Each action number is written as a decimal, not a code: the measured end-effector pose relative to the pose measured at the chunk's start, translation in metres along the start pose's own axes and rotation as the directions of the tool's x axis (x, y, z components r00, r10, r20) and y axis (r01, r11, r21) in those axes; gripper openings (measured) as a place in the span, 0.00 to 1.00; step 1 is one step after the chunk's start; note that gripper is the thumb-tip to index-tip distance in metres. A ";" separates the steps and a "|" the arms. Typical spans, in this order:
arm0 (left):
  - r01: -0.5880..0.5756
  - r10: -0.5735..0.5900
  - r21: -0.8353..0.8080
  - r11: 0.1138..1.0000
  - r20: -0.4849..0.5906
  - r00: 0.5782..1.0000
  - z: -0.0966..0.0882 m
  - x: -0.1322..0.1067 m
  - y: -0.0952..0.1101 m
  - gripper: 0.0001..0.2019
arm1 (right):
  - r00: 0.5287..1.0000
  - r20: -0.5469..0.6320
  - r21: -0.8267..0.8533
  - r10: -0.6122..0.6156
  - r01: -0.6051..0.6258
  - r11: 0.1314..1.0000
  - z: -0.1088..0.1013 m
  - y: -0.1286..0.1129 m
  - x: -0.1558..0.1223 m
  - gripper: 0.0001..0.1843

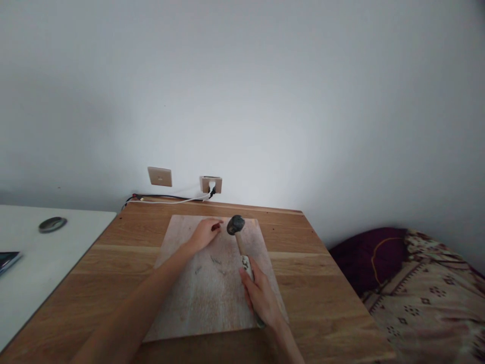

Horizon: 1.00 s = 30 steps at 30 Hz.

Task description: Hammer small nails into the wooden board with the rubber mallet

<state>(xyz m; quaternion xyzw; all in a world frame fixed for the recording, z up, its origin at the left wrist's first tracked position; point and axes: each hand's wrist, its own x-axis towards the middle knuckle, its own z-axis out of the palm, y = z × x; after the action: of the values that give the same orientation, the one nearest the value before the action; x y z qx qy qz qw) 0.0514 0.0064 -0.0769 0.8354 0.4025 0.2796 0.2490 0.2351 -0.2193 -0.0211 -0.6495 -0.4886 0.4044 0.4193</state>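
My right hand (pixel 260 293) is wrapped round the grip of a hammer (pixel 240 242), which has a dark rounded head, a pale wooden shaft and a white grip with dark marks. The head is up at the far part of a worn, whitish board (pixel 215 303). Just left of it, my left hand (pixel 204 233) rests near the board's far edge, its fingers pinched on a small dark red-brown piece (pixel 215 226). That piece is too small to name, and my fingers partly cover it.
The board lies on a wooden table (pixel 318 293) against the wall. Cables (pixel 170 200) run along its back edge to a wall socket (pixel 211 185). On the left, a white table (pixel 49 263) bears a round grey dish (pixel 52 224). Patterned bedding (pixel 428 303) lies at the right.
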 end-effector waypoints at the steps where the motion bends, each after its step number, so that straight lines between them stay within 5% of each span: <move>1: 0.017 -0.017 -0.002 1.000 -0.003 1.000 0.000 0.000 0.000 0.14 | 0.999 0.050 0.005 0.007 -0.007 1.000 0.003 -0.005 0.005 0.32; 11: 0.085 -0.082 0.122 0.989 -0.027 0.996 -0.016 -0.009 0.005 0.15 | 0.989 0.145 -0.043 -0.032 0.038 0.998 0.020 -0.015 0.031 0.26; 15: -0.058 0.051 0.236 0.970 0.038 0.998 -0.034 -0.033 0.021 0.03 | 0.988 0.151 -0.010 -0.022 0.024 1.000 0.020 -0.013 0.021 0.30; 21: -0.472 0.382 0.312 0.825 0.308 0.871 -0.039 -0.065 0.055 0.10 | 0.995 0.099 0.019 0.028 -0.030 0.999 0.012 -0.005 0.004 0.36; 30: -0.655 0.524 0.451 0.607 0.393 0.756 -0.043 -0.077 0.069 0.06 | 0.995 0.003 -0.030 0.102 -0.102 0.994 -0.004 0.003 -0.011 0.38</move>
<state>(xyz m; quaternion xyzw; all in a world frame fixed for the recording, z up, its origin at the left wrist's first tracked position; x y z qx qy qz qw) 0.0197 -0.0855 -0.0225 0.9808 0.1361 0.1197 -0.0725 0.2370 -0.2315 -0.0212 -0.6790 -0.4618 0.4193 0.3870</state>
